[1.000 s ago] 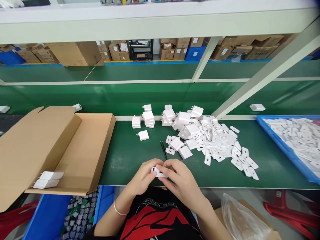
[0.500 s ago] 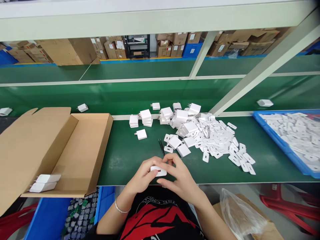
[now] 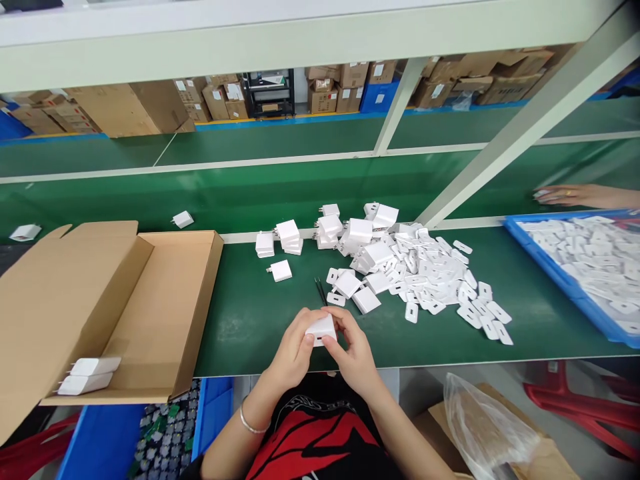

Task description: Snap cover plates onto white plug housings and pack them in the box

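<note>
Both of my hands hold one white charger block close to the table's front edge. My left hand grips its left side, and my right hand grips its right side with the thumb on the front. A small slot shows on the block's near face. Black tweezers lie just beyond my hands. Past them is a pile of white slotted plates, with white charger blocks heaped at its left side. A single charger block lies left of the tweezers.
An open cardboard box at the left holds a few white blocks. A blue tray of white plates stands at the right. Beyond it, another person's hand reaches over the green belt. A slanted white post rises behind the pile.
The block between my hands has turned and shows its broad white side. My right fingers have closed on it. Loose blocks on the belt have moved right, and another person's hand has appeared there.
</note>
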